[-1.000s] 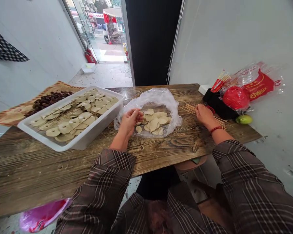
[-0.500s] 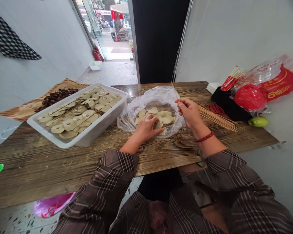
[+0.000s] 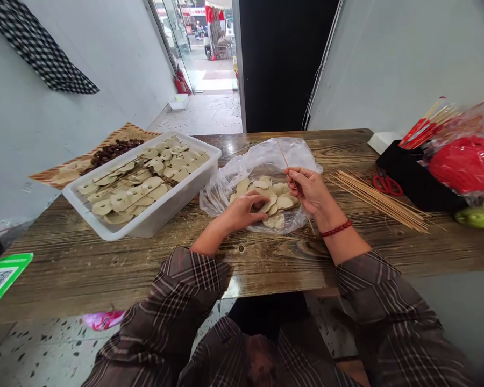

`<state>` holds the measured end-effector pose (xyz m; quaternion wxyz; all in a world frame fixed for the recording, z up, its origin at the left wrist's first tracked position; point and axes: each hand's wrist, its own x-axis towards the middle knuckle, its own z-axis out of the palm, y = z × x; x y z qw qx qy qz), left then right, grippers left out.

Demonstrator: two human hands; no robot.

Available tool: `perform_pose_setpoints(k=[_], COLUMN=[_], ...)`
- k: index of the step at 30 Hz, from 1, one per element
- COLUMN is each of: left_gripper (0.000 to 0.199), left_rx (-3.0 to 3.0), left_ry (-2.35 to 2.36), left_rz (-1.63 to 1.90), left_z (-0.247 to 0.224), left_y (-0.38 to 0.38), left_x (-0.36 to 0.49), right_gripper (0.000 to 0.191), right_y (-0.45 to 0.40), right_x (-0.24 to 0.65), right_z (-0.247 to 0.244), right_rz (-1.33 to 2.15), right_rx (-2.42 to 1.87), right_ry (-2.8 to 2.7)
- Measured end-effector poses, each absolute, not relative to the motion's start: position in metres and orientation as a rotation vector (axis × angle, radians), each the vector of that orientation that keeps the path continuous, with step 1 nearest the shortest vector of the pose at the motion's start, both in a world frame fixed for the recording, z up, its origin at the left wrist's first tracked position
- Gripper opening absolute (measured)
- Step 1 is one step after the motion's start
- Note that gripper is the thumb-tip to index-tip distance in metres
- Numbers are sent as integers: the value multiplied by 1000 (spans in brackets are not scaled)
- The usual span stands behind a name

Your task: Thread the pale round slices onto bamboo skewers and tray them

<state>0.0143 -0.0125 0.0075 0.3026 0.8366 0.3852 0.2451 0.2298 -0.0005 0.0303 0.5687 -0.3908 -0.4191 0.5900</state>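
My left hand (image 3: pixel 241 213) is curled on the pile of thin, pale round slices (image 3: pixel 284 202), its thumb and fingers closing round the edge of some; how many is hidden. These slices lie in an opened clear plastic bag (image 3: pixel 282 148) on the wooden table. Just right of the pile, my right hand (image 3: pixel 308 189) pinches a thin wooden skewer (image 3: pixel 283 152), held tilted with its upper end pointing up and left. Part of the skewer passes behind the fingers, and its lower end shows below the hand.
At left stands a white plastic tub (image 3: pixel 153 220) of skewered pale slices. Behind it, dark red fruits (image 3: pixel 115 153) lie on printed paper. A bundle of bare skewers (image 3: pixel 381 201), red scissors (image 3: pixel 387 184), a black box (image 3: pixel 419 183) and a green fruit (image 3: pixel 478 216) are at right.
My view has shifted to the right. The skewer in my right hand now leans across the bag's right side, its lower end showing. My left hand stays at the slices, shifted slightly left.
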Motion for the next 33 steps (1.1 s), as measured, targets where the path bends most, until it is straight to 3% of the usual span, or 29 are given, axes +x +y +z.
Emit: perform_pose_setpoints(k=[6,16,20,33], left_gripper=[18,32,34,22], left_rx=[1849,973,900,1021], left_ry=[1123,1070,1029,1101], left_rz=[842,1376,1436,1568], left_z=[8,22,25,30], left_y=[-13,-5,-3,-5], left_x=[15,-2,-9,-9], right_gripper=[25,18,18,26], right_y=[-9,-26,-33,-37], right_x=[225,208,200,195], right_z=[31,22,19,7], right_rz=[1377,970,786,683], right_rx=[-902,-1006,-987,-984], right_ry=[-1065,-1597,-1841,-1894])
